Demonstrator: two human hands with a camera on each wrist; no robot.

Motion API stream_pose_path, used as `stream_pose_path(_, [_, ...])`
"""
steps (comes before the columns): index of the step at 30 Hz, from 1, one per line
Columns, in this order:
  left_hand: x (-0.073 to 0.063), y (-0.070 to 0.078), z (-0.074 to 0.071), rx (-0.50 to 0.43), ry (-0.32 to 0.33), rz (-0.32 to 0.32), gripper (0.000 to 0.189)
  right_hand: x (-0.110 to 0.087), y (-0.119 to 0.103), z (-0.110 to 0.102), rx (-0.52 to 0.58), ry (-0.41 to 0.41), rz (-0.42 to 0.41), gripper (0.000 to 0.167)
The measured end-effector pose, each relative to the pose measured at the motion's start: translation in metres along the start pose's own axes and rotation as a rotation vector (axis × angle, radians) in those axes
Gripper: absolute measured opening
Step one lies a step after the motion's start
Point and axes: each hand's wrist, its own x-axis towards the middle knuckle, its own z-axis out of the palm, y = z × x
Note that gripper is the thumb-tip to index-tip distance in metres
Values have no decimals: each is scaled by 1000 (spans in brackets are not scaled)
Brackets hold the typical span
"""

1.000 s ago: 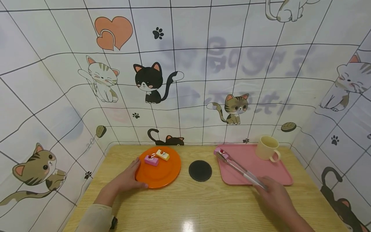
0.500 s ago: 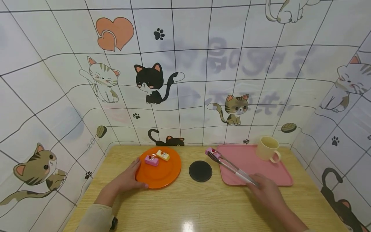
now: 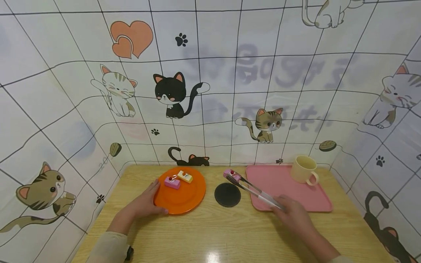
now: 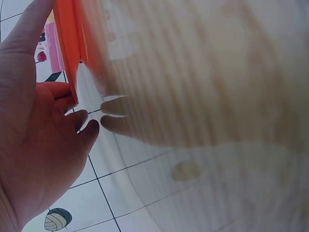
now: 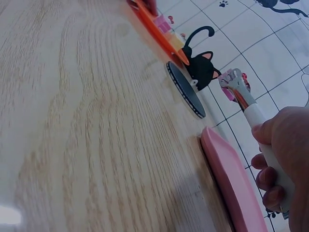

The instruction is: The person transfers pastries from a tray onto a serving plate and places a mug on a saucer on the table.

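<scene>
My left hand (image 3: 146, 201) holds the left rim of a round orange plate (image 3: 181, 201), thumb at the near side and fingers farther up. A pink toy cake (image 3: 172, 182) and a yellow toy cake (image 3: 185, 176) lie on that plate. My right hand (image 3: 292, 213) grips metal tongs with pale handles (image 3: 263, 196). Another pink toy cake (image 3: 231, 174) with a red berry is pinched in the tongs' tips, just beyond a black round coaster (image 3: 227, 194). In the right wrist view, the lifted cake (image 5: 227, 86) is partly hidden by the tongs (image 5: 256, 116).
A pink tray (image 3: 276, 179) lies at the right, with a cream mug (image 3: 303, 168) at its far right corner. Wood-grain table (image 3: 210, 233) stretches in front. Cat-printed sheeting (image 3: 217, 109) closes off the back and both sides.
My right hand has moved left, carrying the tongs and pink toy cake from the tray's far left corner to beyond the coaster. The left hand and plate stay put.
</scene>
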Motion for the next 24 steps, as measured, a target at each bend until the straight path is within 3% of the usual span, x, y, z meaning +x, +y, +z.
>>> stream_pose_path(10, [-1, -1, 0, -3, 19, 35, 135, 8, -11, 8, 18, -11, -45, 27])
stream_pose_path(15, [-1, -1, 0, -3, 15, 27, 135, 10, -16, 10, 31, -37, -35, 28])
stream_pose_path(24, [0, -1, 1, 0, 12, 12, 135, 17, -26, 22, 43, -22, -116, 22])
